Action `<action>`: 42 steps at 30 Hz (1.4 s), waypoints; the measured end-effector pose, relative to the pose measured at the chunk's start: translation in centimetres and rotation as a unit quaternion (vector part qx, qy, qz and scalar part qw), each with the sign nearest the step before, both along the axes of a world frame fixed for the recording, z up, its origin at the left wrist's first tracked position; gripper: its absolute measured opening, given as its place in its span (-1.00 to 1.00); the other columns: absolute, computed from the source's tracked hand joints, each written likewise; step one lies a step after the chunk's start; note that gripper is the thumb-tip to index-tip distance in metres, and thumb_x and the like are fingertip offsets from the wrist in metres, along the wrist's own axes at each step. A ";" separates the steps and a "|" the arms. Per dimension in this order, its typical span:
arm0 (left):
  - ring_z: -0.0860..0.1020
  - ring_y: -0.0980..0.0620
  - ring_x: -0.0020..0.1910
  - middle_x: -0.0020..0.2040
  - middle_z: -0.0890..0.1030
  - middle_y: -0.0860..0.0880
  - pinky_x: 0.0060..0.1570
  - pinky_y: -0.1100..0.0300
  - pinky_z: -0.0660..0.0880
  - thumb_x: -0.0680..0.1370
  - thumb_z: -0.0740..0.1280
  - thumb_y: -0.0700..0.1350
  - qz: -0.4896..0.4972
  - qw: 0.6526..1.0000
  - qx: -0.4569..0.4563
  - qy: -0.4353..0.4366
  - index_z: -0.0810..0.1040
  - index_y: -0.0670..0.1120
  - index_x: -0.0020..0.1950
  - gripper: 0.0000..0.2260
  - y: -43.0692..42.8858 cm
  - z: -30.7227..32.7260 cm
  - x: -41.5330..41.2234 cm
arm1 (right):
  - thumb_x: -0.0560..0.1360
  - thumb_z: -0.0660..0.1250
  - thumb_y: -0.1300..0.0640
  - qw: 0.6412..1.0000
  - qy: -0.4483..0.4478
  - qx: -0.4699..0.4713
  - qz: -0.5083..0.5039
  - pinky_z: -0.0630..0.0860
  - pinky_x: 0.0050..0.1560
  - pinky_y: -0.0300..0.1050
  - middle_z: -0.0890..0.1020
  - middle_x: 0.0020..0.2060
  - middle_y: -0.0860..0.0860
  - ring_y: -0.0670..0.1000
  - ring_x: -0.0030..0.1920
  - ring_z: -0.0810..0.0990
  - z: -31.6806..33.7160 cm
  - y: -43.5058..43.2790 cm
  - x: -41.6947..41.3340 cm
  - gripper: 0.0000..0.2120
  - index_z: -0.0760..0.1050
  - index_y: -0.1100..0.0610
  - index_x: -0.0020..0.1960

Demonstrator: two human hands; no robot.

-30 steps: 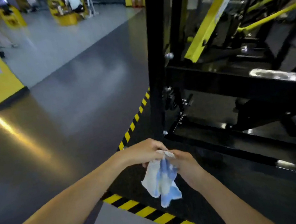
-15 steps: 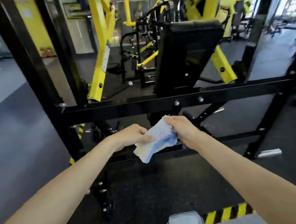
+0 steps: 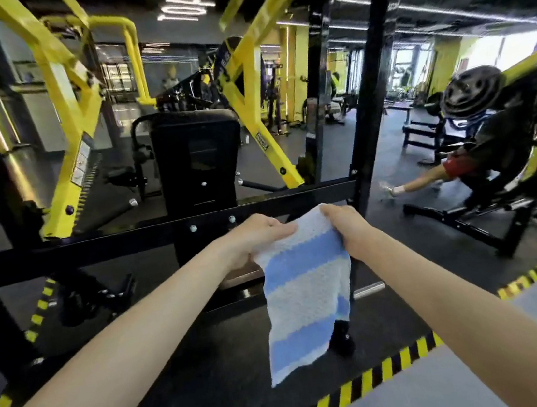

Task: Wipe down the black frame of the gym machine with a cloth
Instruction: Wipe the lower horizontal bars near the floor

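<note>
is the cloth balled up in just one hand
No, the left hand and the right hand each grip the top edge of the striped cloth, which hangs open below them.

A gym — yellow lever arms (image 3: 245, 80), black frame (image 3: 161, 231), weight plate (image 3: 471, 91), hazard-striped floor (image 3: 369, 381)

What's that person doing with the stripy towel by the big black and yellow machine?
A person holds a blue-and-white striped cloth up by its top edge, the left hand gripping one corner and the right hand the other, so it hangs open. It is right in front of the machine's black crossbar. Whether it touches the bar is hard to tell; they look ready to wipe.
</note>
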State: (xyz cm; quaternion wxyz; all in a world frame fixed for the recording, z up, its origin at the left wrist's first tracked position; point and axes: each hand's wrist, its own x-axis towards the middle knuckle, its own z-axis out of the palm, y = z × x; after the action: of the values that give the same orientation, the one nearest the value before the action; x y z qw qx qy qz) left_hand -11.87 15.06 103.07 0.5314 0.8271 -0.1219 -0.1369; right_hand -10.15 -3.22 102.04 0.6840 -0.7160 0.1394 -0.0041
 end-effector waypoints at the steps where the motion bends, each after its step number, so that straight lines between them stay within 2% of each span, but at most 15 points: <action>1: 0.50 0.06 -0.34 -0.35 0.56 -0.04 -0.30 0.22 0.38 0.49 0.43 0.07 -0.023 0.999 0.020 0.015 0.55 -0.23 -0.26 -0.63 -0.5 0.2 0.1 | 0.59 0.25 0.08 1.000 0.003 -0.006 -0.007 0.48 -0.14 -0.09 0.57 -0.07 0.16 0.10 -0.14 0.59 0.3 -0.7 0.1 -0.74 0.50 0.27 0.11; 3: 0.59 -0.03 -0.16 -0.12 0.67 -0.17 -0.12 0.10 0.49 0.43 0.49 0.07 -0.056 0.996 0.046 0.045 0.64 -0.29 -0.04 -0.60 -1.2 0.4 0.4 | 0.58 0.26 0.04 1.000 0.000 -0.019 -0.019 0.49 0.03 -0.02 0.59 0.01 0.17 0.16 -0.02 0.58 0.6 -1.5 0.7 -0.77 0.49 0.21 0.08; 5: 0.61 -0.02 -0.13 -0.07 0.68 -0.16 -0.08 0.13 0.53 0.44 0.49 0.01 -0.057 0.997 0.047 0.034 0.65 -0.25 0.00 -0.67 -1.6 0.6 1.4 | 0.56 0.27 0.04 0.999 0.000 -0.022 -0.027 0.51 0.07 0.04 0.60 0.05 0.20 0.18 0.00 0.58 0.7 -2.1 1.8 -0.74 0.50 0.23 0.08; 8: 0.52 0.03 -0.24 -0.26 0.58 -0.04 -0.24 0.23 0.40 0.51 0.43 -0.04 -0.011 0.999 0.035 -0.021 0.60 -0.10 -0.26 -0.80 -1.8 0.8 3.9 | 0.57 0.24 0.09 0.999 0.003 0.005 -0.044 0.49 -0.22 -0.09 0.59 -0.06 0.18 0.13 -0.19 0.55 0.5 -3.0 4.0 -0.77 0.46 0.24 0.12; 10: 0.52 0.05 -0.26 -0.29 0.57 0.01 -0.21 0.22 0.37 0.53 0.39 -0.08 0.022 0.998 -0.029 -0.041 0.58 -0.02 -0.40 -0.71 -2.1 0.5 6.2 | 0.56 0.24 0.10 0.998 0.023 0.025 -0.046 0.50 -0.20 -0.07 0.58 -0.05 0.18 0.15 -0.16 0.57 0.0 -3.4 6.0 -0.76 0.42 0.22 0.15; 15: 0.57 -0.01 -0.12 -0.13 0.64 -0.07 -0.08 0.10 0.41 0.57 0.33 -0.09 0.059 0.980 -0.153 -0.110 0.63 -0.14 -0.08 -0.85 -4.8 1.6 12.9 | 0.50 0.28 0.12 0.999 0.051 -0.009 -0.008 0.49 -0.12 -0.02 0.64 0.00 0.26 0.18 -0.11 0.60 -0.5 -4.0 13.7 -0.77 0.55 0.25 0.04; 19: 0.51 -0.13 -0.17 0.02 0.64 -0.13 -0.19 -0.03 0.38 0.49 0.38 0.00 0.079 0.967 -0.206 -0.130 0.52 -0.15 -0.18 -0.77 -7.9 4.0 20.0 | 0.47 0.30 0.22 0.997 0.041 -0.058 0.009 0.34 -0.16 -0.04 0.55 -0.18 0.18 0.12 -0.18 0.47 2.0 -6.0 19.8 -0.88 0.46 0.23 -0.22; 21: 0.59 -0.26 -0.06 0.04 0.67 -0.10 -0.07 -0.11 0.43 0.44 0.42 0.00 0.075 0.956 -0.263 -0.101 0.55 -0.11 -0.25 -0.80 -9.9 5.1 23.1 | 0.47 0.28 0.21 0.995 0.045 -0.090 0.012 0.27 -0.18 -0.04 0.44 -0.20 0.14 0.08 -0.19 0.38 3.2 -7.4 22.6 -0.88 0.40 0.19 -0.23; 24: 0.65 -0.16 0.04 0.03 0.66 -0.20 0.11 -0.10 0.53 0.55 0.35 -0.24 0.066 0.935 -0.340 -0.074 0.50 -0.18 -0.27 -0.81 -13.9 6.2 27.0 | 0.45 0.30 0.17 0.988 0.054 -0.142 0.028 0.32 -0.21 -0.07 0.51 -0.22 0.15 0.07 -0.20 0.44 3.8 -10.3 26.4 -0.88 0.44 0.21 -0.19; 26: 0.67 -0.13 -0.01 0.01 0.66 -0.23 0.07 -0.11 0.56 0.57 0.31 -0.30 0.063 0.929 -0.357 -0.076 0.39 -0.20 -0.21 -0.82 -16.9 6.8 29.2 | 0.47 0.30 0.16 0.984 0.072 -0.162 0.035 0.38 -0.25 -0.09 0.52 -0.30 0.14 0.07 -0.27 0.47 4.5 -12.3 28.0 -0.85 0.44 0.22 -0.22; 29: 0.68 -0.13 -0.10 -0.09 0.66 -0.21 -0.03 0.02 0.62 0.56 0.34 -0.27 0.062 0.936 -0.333 -0.101 0.41 -0.20 -0.15 -0.87 -21.4 7.9 31.8 | 0.51 0.21 0.27 0.985 0.079 -0.151 0.042 0.33 -0.44 -0.24 0.39 -0.52 0.06 0.00 -0.45 0.31 5.5 -15.9 30.3 -0.76 0.32 0.17 -0.32; 32: 0.63 0.02 -0.22 -0.21 0.63 -0.12 -0.18 0.23 0.54 0.53 0.38 -0.24 0.091 0.943 -0.270 -0.169 0.54 -0.29 -0.10 -0.89 -25.1 8.0 34.6 | 0.53 0.19 0.26 0.978 0.053 -0.192 0.058 0.42 -0.32 -0.18 0.43 -0.40 0.06 0.02 -0.35 0.39 6.2 -19.5 33.3 -0.84 0.36 0.17 -0.24; 36: 0.56 0.28 -0.33 -0.28 0.65 0.07 -0.30 0.45 0.45 0.50 0.41 -0.25 0.168 0.922 -0.256 -0.238 0.67 -0.16 -0.14 -0.95 -30.3 8.0 38.8 | 0.47 0.21 0.25 0.952 -0.046 -0.297 0.057 0.38 -0.27 -0.12 0.51 -0.31 0.15 0.12 -0.25 0.48 7.3 -25.5 38.3 -0.88 0.46 0.27 -0.20; 38: 0.57 0.30 -0.30 -0.28 0.64 0.16 -0.25 0.45 0.47 0.50 0.40 -0.27 0.190 0.909 -0.275 -0.250 0.66 -0.08 -0.15 -0.89 -32.6 8.5 40.4 | 0.48 0.20 0.25 0.929 -0.126 -0.344 0.043 0.43 -0.20 -0.12 0.61 -0.21 0.27 0.25 -0.11 0.56 8.8 -28.3 40.0 -0.79 0.54 0.38 -0.13; 42: 0.49 0.07 -0.18 -0.23 0.56 0.00 -0.18 0.21 0.37 0.51 0.36 -0.17 0.210 0.900 -0.264 -0.275 0.57 -0.09 -0.21 -0.90 -35.5 10.6 44.1 | 0.51 0.17 0.29 0.859 -0.293 -0.419 -0.014 0.47 0.09 -0.07 0.60 0.13 0.15 0.14 0.18 0.52 13.5 -32.1 42.5 -0.71 0.60 0.25 0.12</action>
State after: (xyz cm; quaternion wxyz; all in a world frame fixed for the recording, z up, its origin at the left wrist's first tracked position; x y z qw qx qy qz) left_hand 32.25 -20.46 113.67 0.6920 0.6675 -0.1188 0.2479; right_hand 32.38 -35.35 115.55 0.3281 -0.8989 -0.0727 -0.2812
